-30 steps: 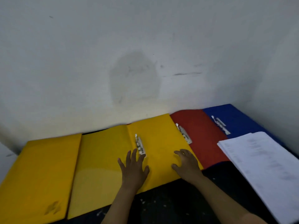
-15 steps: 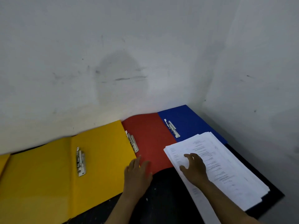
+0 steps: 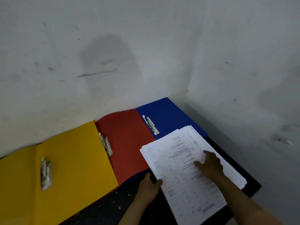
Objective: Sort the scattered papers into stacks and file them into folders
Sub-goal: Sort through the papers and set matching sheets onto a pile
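You've left the yellow folder (image 3: 69, 159) for the papers (image 3: 186, 168) lower right: right hand (image 3: 209, 166) flat on top, left hand (image 3: 150, 185) pinching the edge, so filing's starting.

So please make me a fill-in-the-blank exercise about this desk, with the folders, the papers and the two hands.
1. The red folder lies between the yellow folder and the ____ folder.
2. The right hand rests on top of the stack of ____.
3. The left hand grips the stack's ____ edge.
4. Each open folder shows a ____ clip at its fold.

Missing words: blue; papers; left; metal
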